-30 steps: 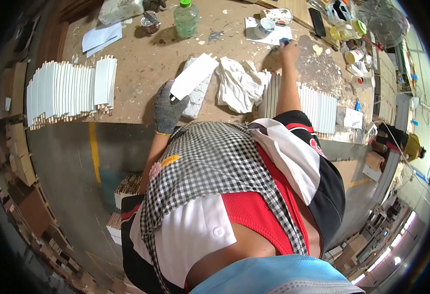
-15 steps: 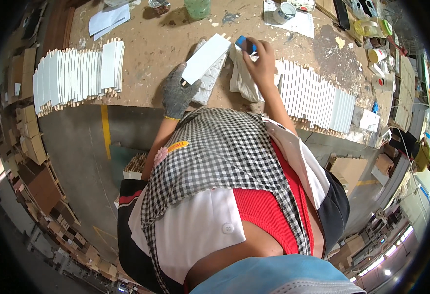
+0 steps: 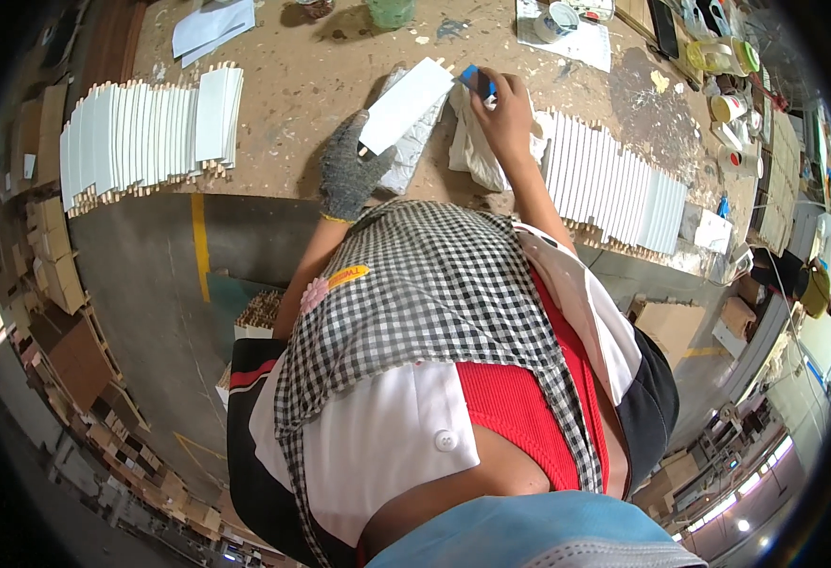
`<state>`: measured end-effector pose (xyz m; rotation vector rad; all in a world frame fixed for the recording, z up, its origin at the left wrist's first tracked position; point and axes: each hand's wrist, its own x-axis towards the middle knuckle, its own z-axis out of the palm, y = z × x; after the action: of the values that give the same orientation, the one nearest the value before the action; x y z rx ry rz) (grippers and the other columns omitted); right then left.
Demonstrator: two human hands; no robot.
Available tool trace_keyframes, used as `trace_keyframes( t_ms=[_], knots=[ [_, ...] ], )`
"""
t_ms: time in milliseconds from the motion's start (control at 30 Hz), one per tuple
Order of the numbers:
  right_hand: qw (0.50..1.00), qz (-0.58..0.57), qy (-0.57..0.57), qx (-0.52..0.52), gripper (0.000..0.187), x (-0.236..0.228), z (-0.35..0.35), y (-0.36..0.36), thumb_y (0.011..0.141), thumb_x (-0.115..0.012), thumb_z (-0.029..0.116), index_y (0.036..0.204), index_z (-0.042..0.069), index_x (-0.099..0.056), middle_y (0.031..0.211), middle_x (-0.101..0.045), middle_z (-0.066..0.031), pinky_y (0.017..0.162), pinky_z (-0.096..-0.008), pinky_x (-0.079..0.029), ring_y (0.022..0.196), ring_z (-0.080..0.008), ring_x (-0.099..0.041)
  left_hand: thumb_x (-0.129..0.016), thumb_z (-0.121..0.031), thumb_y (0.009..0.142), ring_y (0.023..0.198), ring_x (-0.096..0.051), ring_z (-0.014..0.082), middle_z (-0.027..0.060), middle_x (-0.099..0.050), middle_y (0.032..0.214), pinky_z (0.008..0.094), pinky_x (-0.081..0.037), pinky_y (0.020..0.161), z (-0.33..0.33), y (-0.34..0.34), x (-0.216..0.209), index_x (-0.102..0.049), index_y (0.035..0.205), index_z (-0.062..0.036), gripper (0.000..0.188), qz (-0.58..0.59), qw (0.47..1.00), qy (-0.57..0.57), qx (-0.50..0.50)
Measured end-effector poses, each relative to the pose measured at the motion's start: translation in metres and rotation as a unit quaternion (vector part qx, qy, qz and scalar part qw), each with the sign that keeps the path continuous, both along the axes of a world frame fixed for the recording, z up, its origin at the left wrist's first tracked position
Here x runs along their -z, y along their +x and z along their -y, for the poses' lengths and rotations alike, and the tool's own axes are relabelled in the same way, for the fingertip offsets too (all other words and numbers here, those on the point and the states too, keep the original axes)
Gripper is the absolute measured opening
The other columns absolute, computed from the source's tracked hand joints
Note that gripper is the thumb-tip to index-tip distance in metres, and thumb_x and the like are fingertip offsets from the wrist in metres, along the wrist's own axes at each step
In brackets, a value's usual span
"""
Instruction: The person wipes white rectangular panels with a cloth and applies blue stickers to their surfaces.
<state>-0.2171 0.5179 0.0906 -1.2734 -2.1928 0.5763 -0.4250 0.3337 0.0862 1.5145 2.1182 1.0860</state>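
My left hand (image 3: 350, 170), in a grey knitted glove, grips the lower end of a white painted wooden slat (image 3: 408, 102) with pegs at its ends. The slat lies tilted over a pad in crumpled pale wrapping (image 3: 415, 151) at the table's front. My bare right hand (image 3: 507, 112) pinches a small blue block (image 3: 477, 81) with a dark face, close beside the slat's far end; whether the two touch I cannot tell. Under my right hand lies a crumpled white cloth (image 3: 472, 156).
Rows of white slats stand along the front edge of the worktable (image 3: 283, 95): a left row (image 3: 131, 137) and a right row (image 3: 609, 185). Farther back are papers (image 3: 213, 30), a green container (image 3: 391, 11), a white cup (image 3: 556, 22) and a phone (image 3: 661, 28).
My left hand and the slat have shifted slightly right. The blue block has turned a little in my right hand. The whole view has moved slightly.
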Motion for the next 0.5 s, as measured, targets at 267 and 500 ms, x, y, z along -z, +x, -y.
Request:
trace_keyframes(
  t_ms=[267,500],
  knots=[
    [0.999,-0.022,-0.031,-0.009,0.040,-0.004,-0.007,0.008,0.077,-0.075,0.008,0.117,0.007,-0.066,0.103,-0.062,-0.0165,0.083,-0.0422,-0.051,0.095,-0.0363,-0.061,-0.085,-0.030,0.076,0.117,-0.061,0.0375,0.0258,-0.061,0.127,0.0428,-0.049,0.099,-0.003,0.006,0.006,-0.056,0.130,0.0045,0.070,0.012,1.000,0.013,0.009],
    [0.982,0.123,-0.026,0.144,0.034,0.008,-0.105,0.087,0.080,-0.070,0.025,0.108,0.005,-0.066,0.095,-0.066,-0.0227,0.079,-0.0495,-0.053,0.086,-0.0420,-0.066,-0.085,-0.024,0.075,0.114,-0.062,0.0368,0.0245,-0.062,0.125,0.0423,-0.051,0.096,-0.007,0.013,-0.007,-0.056,0.129,0.0031,0.067,-0.042,0.999,-0.010,0.004]
  ],
)
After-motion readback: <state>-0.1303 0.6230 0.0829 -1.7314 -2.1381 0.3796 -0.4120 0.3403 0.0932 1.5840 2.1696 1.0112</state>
